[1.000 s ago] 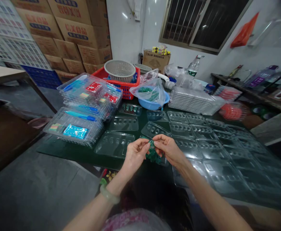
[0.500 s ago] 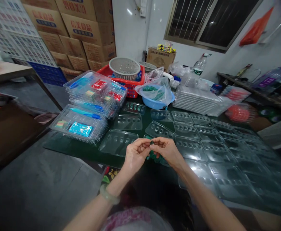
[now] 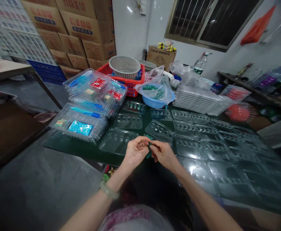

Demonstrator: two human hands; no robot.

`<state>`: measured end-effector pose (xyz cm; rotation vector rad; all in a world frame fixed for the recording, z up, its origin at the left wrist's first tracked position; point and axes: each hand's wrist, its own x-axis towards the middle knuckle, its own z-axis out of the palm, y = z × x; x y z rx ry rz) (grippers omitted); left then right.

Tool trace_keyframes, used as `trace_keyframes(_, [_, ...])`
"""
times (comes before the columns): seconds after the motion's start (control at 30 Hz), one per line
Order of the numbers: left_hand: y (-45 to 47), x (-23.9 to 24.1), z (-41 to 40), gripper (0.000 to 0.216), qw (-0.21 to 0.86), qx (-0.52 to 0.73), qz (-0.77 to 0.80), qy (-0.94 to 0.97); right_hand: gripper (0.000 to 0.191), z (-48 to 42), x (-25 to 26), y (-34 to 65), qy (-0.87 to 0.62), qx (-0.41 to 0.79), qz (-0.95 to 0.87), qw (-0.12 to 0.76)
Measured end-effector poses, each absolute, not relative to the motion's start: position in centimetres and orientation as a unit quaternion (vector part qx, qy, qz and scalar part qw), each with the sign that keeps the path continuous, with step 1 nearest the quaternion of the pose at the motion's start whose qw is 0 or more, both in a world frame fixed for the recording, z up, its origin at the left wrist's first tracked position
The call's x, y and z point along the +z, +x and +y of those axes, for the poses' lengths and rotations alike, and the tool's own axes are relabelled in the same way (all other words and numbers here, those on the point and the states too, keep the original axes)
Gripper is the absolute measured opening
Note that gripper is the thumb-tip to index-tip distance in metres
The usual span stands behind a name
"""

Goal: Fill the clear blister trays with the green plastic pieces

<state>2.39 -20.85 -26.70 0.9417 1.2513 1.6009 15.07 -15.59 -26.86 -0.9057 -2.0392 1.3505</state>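
Note:
My left hand [image 3: 137, 151] and my right hand [image 3: 165, 156] meet at the table's front edge, fingertips pinched together. Between them is a small green piece [image 3: 150, 144], mostly covered by the fingers, its kind too small to tell. More green bits [image 3: 148, 155] show just beneath the fingertips. Right behind the hands lies a clear plastic tray [image 3: 160, 131] with a row of small moulded hollows, set at a slant. Another clear tray [image 3: 117, 141] rests flat to the left of my left hand.
Rows of clear trays [image 3: 191, 147] cover the right side of the dark green table. At left stand stacked filled packs [image 3: 81, 126] with pens. Behind are a blue bowl [image 3: 152, 102] holding a bag of green pieces, a red basket [image 3: 131, 88] and a stack of trays [image 3: 198, 102].
Both hands stay together at nearly the same spot. The right fingers have shifted slightly down and left, and the grip on the green piece has changed a little.

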Motion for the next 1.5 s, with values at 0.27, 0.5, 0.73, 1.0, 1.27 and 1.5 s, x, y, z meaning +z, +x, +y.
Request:
trace_keyframes(0.27, [2.9, -25.8, -21.0, 0.029, 0.394, 0.647, 0.526, 0.387, 0.029, -16.0, -26.6, 14.5, -0.323, 0.412, -0.793, 0.31])
trace_keyframes(0.5, [3.3, -26.8, -20.8, 0.026, 0.228, 0.617, 0.573, 0.488, 0.022, -16.3, -26.9, 14.0, -0.394, 0.226, -0.836, 0.309])
trace_keyframes(0.73, [2.5, -27.0, -21.5, 0.024, 0.237, 0.575, 0.548, 0.56, 0.018, -16.4, -26.2, 14.7, -0.402, 0.17, -0.86, 0.264])
trace_keyframes(1.0, [1.5, -27.4, -22.3, 0.024, 0.205, 0.488, 0.542, 0.653, 0.018, -16.6, -26.3, 15.5, -0.375, 0.224, -0.87, 0.229])
trace_keyframes(1.27, [3.1, -28.8, -22.7, 0.038, 0.097, 0.388, 0.561, 0.724, 0.01, -17.0, -26.0, 15.3, -0.42, 0.143, -0.881, 0.163])
trace_keyframes(1.5, [2.7, -26.7, -22.2, 0.024, 0.304, 0.524, 0.577, 0.548, 0.01, -16.9, -24.3, 16.4, -0.347, 0.224, -0.884, 0.219])
